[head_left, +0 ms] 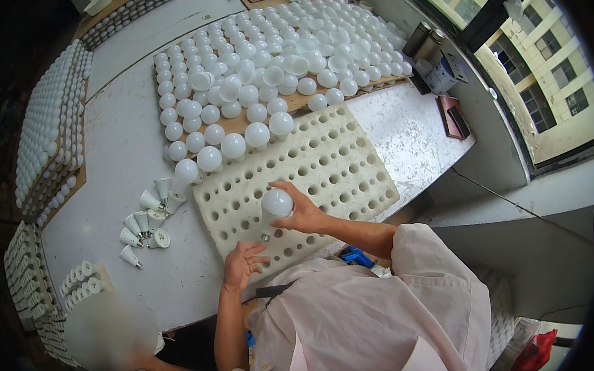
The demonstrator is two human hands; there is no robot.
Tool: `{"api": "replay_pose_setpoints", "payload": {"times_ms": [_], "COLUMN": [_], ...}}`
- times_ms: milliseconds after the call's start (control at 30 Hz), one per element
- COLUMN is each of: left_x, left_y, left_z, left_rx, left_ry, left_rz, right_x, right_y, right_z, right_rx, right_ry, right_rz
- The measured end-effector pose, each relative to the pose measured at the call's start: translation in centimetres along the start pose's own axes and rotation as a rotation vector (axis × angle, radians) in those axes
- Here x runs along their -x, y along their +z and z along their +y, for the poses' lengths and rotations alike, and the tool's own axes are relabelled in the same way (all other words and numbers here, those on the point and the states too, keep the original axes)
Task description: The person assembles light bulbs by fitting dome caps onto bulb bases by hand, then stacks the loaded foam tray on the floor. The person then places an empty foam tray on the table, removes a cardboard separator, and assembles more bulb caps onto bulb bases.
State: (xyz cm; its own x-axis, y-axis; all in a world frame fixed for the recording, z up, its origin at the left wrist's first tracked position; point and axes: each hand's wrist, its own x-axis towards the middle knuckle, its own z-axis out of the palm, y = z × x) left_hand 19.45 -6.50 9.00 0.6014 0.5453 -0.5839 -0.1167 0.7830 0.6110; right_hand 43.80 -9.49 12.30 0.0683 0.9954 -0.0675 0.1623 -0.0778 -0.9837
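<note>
My right hand (300, 211) grips a white light bulb (277, 203) by its round dome, its metal screw base pointing down, above a cream foam tray (291, 164) full of round holes. Nearer to me, my left hand (241, 266) is at the tray's near edge with its fingers apart and nothing in them. Several assembled bulbs (233, 146) stand in the tray's far left part. To the left on the table lies a loose group of white bulb bases (146, 222) with metal screw ends.
Beyond the tray, a brown board (294, 104) carries many white domes (248, 96), some tipped over. Stacked trays of bulbs (53, 127) line the left. A co-worker's arm (174, 370) shows at lower left. Dark flasks (417, 39) and a red-brown case (452, 118) stand near the window.
</note>
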Motion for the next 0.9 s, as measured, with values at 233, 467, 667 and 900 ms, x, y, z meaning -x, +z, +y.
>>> {"api": "replay_pose_setpoints", "payload": {"times_ms": [233,467,667,900], "left_x": [-0.6,-0.1,-0.1,-2.2], "left_y": [-2.3,-3.8,-7.6,-15.7], "left_z": [-0.3,-0.8,0.0,4.9], "left_rx": [0.012,-0.241,-0.407,-0.760], "left_ry": [0.187,0.183,0.256,0.540], "left_rz": [0.318,0.471,0.746,1.068], "right_x": [-9.8,-13.6,-18.4,-21.3], "right_y": [-14.4,-16.8,-22.8,-24.4], "right_z": [4.9,5.8,7.9,12.9], "right_rx": [0.630,0.461,1.073,1.267], "right_ry": [-0.324,-0.020,0.294,0.286], "right_rz": [0.727,0.510,0.439,0.443]}}
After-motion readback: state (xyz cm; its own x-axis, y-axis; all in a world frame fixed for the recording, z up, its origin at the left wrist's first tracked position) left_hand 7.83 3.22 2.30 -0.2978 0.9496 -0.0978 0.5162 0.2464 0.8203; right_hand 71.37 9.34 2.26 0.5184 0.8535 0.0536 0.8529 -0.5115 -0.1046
